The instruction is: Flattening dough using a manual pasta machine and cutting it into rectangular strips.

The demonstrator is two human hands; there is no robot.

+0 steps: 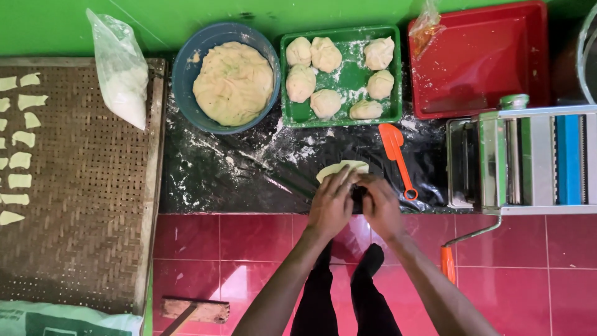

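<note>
My left hand [331,205] and my right hand [380,205] meet over a floury black plastic sheet [249,177], both gripping a flat piece of pale dough [342,168] that sticks out past my left fingers. An orange plastic scraper [397,155] lies just right of my right hand. Beyond the hands a green tray [351,79] holds several dough balls, and a blue bowl [186,74] beside it holds a big lump of dough [233,83].
A metal pasta roller [522,158] with an orange-handled crank [449,261] stands at right. A red tray [491,56] sits behind it. At left, a woven bamboo tray [87,186] carries several cut dough pieces [18,162], and a bag of flour [121,71] leans there. The floor is red tile [236,249].
</note>
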